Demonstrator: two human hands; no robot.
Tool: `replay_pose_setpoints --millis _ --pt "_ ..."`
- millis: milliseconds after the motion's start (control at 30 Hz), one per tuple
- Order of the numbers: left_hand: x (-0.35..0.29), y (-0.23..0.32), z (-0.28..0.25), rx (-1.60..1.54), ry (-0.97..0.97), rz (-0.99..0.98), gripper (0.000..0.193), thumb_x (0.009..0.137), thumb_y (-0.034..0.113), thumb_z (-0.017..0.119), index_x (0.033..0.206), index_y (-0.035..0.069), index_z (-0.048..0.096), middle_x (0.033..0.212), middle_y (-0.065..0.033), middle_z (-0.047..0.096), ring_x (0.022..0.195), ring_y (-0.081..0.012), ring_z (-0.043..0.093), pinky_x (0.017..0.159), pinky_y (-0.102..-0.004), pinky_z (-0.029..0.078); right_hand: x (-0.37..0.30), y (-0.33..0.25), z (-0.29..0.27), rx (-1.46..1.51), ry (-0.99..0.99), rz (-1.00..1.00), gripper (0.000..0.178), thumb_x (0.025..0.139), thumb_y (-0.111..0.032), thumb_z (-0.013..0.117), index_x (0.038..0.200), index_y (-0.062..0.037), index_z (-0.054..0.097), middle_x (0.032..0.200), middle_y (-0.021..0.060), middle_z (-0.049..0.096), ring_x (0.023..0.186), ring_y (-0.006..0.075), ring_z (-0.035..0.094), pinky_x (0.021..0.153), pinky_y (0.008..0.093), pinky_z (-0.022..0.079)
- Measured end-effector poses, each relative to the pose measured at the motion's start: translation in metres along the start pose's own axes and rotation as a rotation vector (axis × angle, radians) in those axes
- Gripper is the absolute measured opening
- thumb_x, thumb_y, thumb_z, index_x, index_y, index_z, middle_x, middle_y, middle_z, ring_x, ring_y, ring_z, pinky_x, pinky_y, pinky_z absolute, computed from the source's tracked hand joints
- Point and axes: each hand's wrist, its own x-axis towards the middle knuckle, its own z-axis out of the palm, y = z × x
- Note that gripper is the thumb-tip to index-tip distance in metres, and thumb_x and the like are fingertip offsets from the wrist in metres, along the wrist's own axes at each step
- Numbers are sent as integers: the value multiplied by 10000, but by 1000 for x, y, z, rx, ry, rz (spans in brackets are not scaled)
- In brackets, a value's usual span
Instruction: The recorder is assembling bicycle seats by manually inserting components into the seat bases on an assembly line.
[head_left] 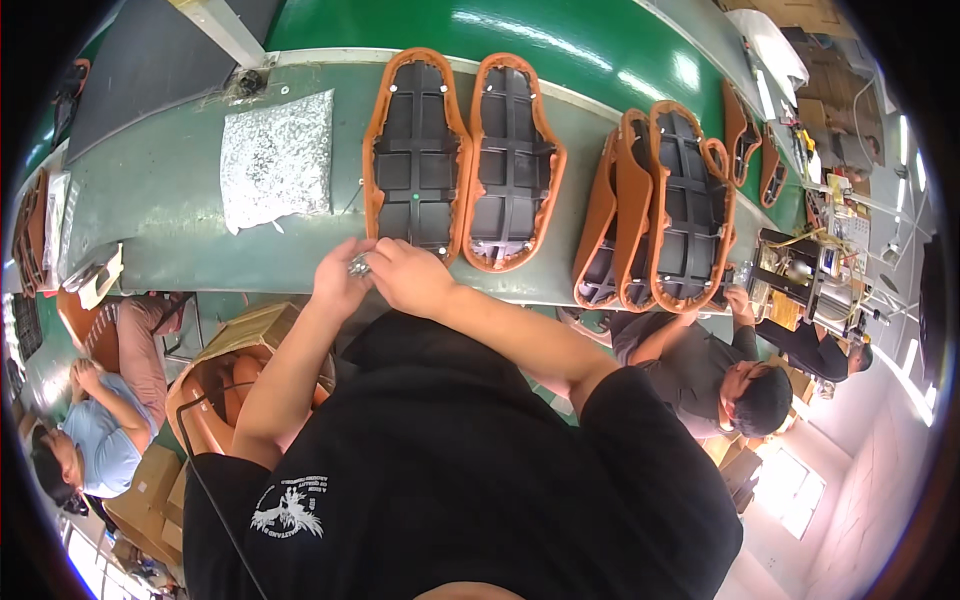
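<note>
Both my hands meet at the table's near edge, just below the left one of two long panels. Small shiny metal pieces (359, 265) show between them, too small to name. My left hand (341, 278) is closed around these pieces. My right hand (408, 277) is closed, its fingertips bent in against them; what it pinches is hidden. The left panel (415, 200) and the right panel (514, 165) lie with their black ribbed backs up, each edged in orange-brown covering. A clear bag (278, 160) packed with small silvery bits lies left of them.
More orange-brown panels (655, 210) lean together at the table's right. A person in dark grey (680, 360) works beside them. Another person in light blue (110, 415) sits at the left. An open cardboard box (250, 335) with orange-brown parts stands by my left forearm. Beyond the table runs a green surface (520, 35).
</note>
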Motion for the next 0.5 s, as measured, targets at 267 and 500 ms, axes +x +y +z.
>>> replay_pose_setpoints --millis 267,500 --pt "12 13 71 80 -186 -123 283 1057 191 486 1191 -31 600 1158 -119 654 1090 -253 630 971 -418 529 11 40 -38 72 212 -106 142 761 -115 650 875 -44 696 1086 115 616 1061 292 604 871 378 529" --pt "22 31 123 226 -427 -85 249 1033 109 551 1214 -39 635 1115 -98 661 1001 -210 647 932 -376 564 37 96 -98 696 440 256 89 847 -35 712 934 -20 702 821 114 691 761 232 685 700 328 549"
